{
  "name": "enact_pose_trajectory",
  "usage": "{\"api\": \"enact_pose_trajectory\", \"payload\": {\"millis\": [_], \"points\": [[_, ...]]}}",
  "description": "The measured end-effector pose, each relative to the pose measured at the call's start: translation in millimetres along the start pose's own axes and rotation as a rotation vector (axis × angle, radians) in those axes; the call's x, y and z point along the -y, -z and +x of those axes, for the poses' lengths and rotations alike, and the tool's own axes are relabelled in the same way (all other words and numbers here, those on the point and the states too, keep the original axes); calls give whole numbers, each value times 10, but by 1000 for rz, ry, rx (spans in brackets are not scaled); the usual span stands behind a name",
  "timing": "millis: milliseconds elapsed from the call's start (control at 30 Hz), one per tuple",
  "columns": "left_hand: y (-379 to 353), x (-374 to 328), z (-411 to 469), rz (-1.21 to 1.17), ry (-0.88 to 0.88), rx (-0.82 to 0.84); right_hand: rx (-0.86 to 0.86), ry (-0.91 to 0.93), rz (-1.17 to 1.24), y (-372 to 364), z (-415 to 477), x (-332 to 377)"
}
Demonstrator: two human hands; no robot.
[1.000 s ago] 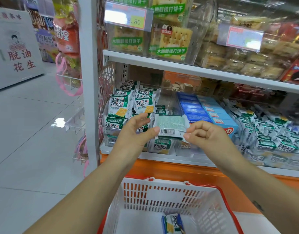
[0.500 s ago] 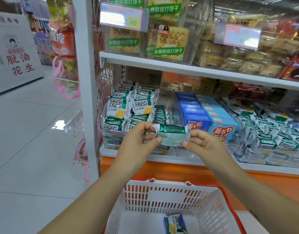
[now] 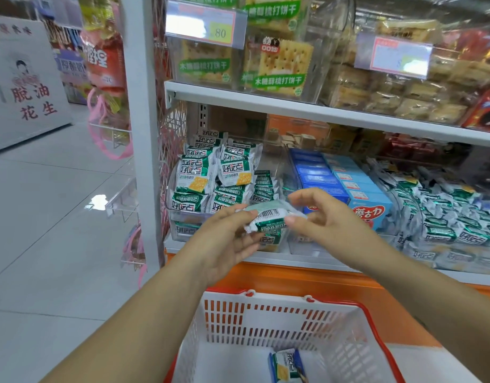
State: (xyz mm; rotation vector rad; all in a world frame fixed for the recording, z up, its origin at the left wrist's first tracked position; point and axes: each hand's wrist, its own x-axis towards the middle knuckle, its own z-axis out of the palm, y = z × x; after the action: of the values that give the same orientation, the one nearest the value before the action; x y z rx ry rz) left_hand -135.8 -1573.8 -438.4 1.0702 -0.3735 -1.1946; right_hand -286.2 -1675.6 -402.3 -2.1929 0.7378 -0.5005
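While the basket sat nearest with one packet on its floor, the cracker packet hung above its far rim, pinched at its ends by the left hand and right hand. It had rolled barcode-up since half a second before, so checking seemed nearly done. Open air lay below; the clear bin and shelf lip stood close behind.

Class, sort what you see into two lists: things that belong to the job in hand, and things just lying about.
In hand: green biscuit packet, left hand, right hand, white basket, second packet in it.
Lying about: blue boxes, price tag, soda cracker packs.
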Motion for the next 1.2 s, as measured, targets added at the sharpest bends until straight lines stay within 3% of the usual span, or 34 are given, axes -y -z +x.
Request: {"api": "enact_pose_trajectory", "payload": {"millis": [133,267,333,433,567,733,867,1200], "points": [[17,-14,1,-31,51,12,-62,427,-580,-83,58,14],[20,-30,-27,47,39,55,-75,592,-619,-94,205,20],[66,-65,-13,136,-24,17,-101,546,-567,-42,316,29],[196,-138,51,406,-241,-170,-152,405,-539,76,532,-47],[407,-178,179,554,-399,-331,-29,297,-697,139,808,-139],[524,-181,301,546,-433,-417,182,286,-1078,9,1140,-139],[554,-165,374,545,-427,-421,311,235,-1238,-123,1413,-167],[599,-151,391,554,-436,-409,763,-39,-1058,-296,1895,-275]]}}
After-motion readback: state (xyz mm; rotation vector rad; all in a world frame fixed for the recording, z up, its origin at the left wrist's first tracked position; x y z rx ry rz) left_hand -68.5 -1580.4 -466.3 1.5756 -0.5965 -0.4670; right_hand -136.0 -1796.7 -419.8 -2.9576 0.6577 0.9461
